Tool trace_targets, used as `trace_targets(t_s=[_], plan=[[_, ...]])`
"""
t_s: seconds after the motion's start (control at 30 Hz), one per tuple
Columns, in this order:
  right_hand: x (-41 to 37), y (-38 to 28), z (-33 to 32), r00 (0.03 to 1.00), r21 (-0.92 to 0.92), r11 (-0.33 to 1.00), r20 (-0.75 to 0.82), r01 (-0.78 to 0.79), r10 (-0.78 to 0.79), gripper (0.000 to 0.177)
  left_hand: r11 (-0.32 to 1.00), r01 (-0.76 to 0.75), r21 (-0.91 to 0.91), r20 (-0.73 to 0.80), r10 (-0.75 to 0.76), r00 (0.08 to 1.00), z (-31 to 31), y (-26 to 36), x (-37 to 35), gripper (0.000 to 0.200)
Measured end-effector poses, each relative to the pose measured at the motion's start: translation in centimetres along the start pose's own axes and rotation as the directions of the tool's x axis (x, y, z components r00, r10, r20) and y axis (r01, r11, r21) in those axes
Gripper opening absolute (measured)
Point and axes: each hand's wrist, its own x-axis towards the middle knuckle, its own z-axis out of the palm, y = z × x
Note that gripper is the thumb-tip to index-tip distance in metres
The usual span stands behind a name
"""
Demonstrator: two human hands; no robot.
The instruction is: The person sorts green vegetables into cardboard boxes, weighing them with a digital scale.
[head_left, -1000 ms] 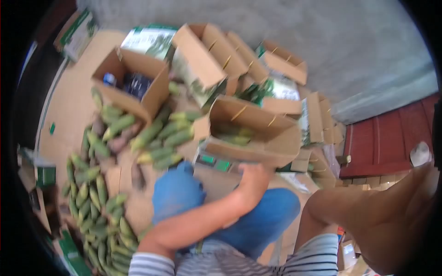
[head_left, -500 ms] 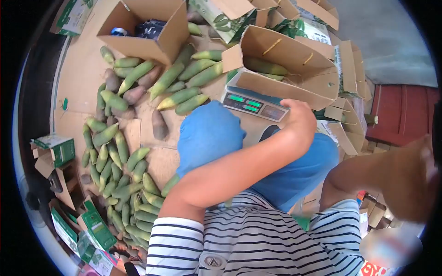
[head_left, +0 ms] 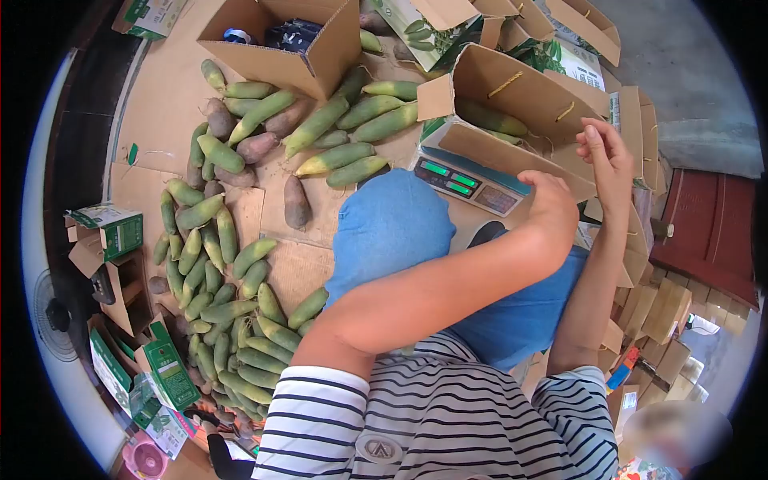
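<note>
My left hand (head_left: 552, 196) reaches across my body, its loosely bent fingers beside the scale's keypad and the near wall of a cardboard box. My right hand (head_left: 606, 152) is raised at the box's right end, fingers apart and nothing in them. That open cardboard box (head_left: 512, 148) sits on a digital scale (head_left: 466, 186) whose green displays are lit. Inside the box lie long green radishes (head_left: 490, 118), partly hidden by the wall. My blue-clad knee (head_left: 392, 228) is bent just left of the scale.
A big pile of green radishes (head_left: 264, 352) covers the floor at left. More radishes and several reddish-brown roots (head_left: 296, 202) lie on the cardboard flooring. Another open box (head_left: 320, 68) holds dark packages. Cartons crowd the back right; a fan (head_left: 56, 314) stands at far left.
My right hand has come in from the far right to the box's right end. My left hand stays near the scale. The whole view has shifted slightly.
</note>
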Motion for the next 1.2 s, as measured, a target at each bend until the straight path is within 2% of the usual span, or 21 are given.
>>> trace_targets(t_s=[0.03,0.13,0.2,0.23,0.27,0.3,0.33,0.37,0.43,0.5,0.53,0.57,0.6,0.67,0.7,0.77,0.87,1.2], plan=[[-0.3,-0.7,0.3,1.0,-0.005,1.0,-0.009,0.01,-0.01,0.02,1.0,0.016,0.002,-0.007,-0.016,1.0,-0.1,-0.1,-0.1,0.045],[-3.0,-6.5,0.5,0.956,-0.165,0.961,-0.156,0.223,-0.248,0.016,0.999,0.048,0.012,-0.052,-0.048,0.997,-0.1,-0.1,-0.4,0.042],[-6.1,-10.2,0.5,0.792,-0.17,0.784,-0.033,0.597,-0.61,0.017,0.999,0.04,0.006,-0.118,-0.039,0.992,0.5,-0.2,-0.1,0.039],[-7.7,-11.5,0.6,0.698,-0.111,0.69,0.075,0.716,-0.712,0.017,0.988,0.154,-0.003,-0.247,-0.15,0.957,1.3,-0.4,0.8,0.034],[-9.2,-12.8,1.0,0.618,-0.032,0.622,0.165,0.782,-0.768,0.018,0.991,0.115,-0.062,-0.259,-0.127,0.958,0.0,-2.0,0.1,0.028],[-10.3,-13.6,1.4,0.561,0.034,0.583,0.228,0.812,-0.796,0.018,0.986,0.087,-0.139,-0.384,-0.135,0.913,-1.2,-3.7,-0.3,0.02],[-11.1,-14.1,1.8,0.522,0.086,0.56,0.27,0.824,-0.809,0.018,0.982,0.137,-0.126,-0.478,-0.181,0.859,-2.0,-4.8,-0.1,0.015],[-11.7,-14.3,1.8,0.504,0.121,0.552,0.287,0.825,-0.815,0.018,0.988,0.117,-0.101,-0.589,-0.154,0.793,-3.5,-6.0,-1.4,0.012],[-12.3,-14.4,1.4,0.473,0.156,0.526,0.282,0.836,-0.835,0.019,0.941,-0.127,-0.313,-0.801,-0.189,0.569,-6.0,-7.5,-3.3,0.014],[-13.1,-14.7,0.8,0.453,0.179,0.506,0.271,0.844,-0.85,0.02,0.919,-0.321,-0.229,-0.952,-0.142,0.272,-7.7,-8.9,-4.6,0.02],[-13.3,-14.8,0.6,0.45,0.194,0.504,0.264,0.842,-0.853,0.02,0.777,-0.526,-0.346,-0.938,-0.274,0.213,-8.3,-8.6,-5.8,0.023],[-13.6,-14.8,0.5,0.454,0.199,0.506,0.256,0.839,-0.853,0.02,0.577,-0.701,-0.419,-0.89,-0.414,0.192,-8.9,-8.4,-7.4,0.026],[-13.8,-14.9,0.4,0.45,0.216,0.502,0.247,0.838,-0.858,0.021,0.453,-0.779,-0.434,-0.852,-0.488,0.19,-9.1,-8.1,-8.7,0.026],[-14.1,-14.9,0.3,0.451,0.241,0.499,0.231,0.832,-0.862,0.021,0.323,-0.834,-0.447,-0.824,-0.512,0.243,-8.8,-7.3,-10.4,0.026],[-14.3,-14.9,0.2,0.446,0.253,0.492,0.219,0.833,-0.868,0.022,0.299,-0.834,-0.463,-0.825,-0.49,0.282,-8.5,-6.9,-10.9,0.026],[-15.1,-14.9,-0.3,0.439,0.29,0.48,0.197,0.828,-0.877,0.022,0.299,-0.803,-0.516,-0.828,-0.412,0.379,-7.8,-6.1,-11.2,0.026],[-15.7,-15.0,-0.2,0.448,0.308,0.482,0.178,0.82,-0.876,0.023,0.331,-0.759,-0.561,-0.824,-0.311,0.473,-7.7,-5.6,-11.2,0.027],[-16.0,-14.2,-0.7,0.479,0.286,0.493,0.123,0.822,-0.869,0.027,0.464,-0.682,-0.565,-0.809,-0.15,0.568,-7.0,-4.0,-10.8,0.027]])
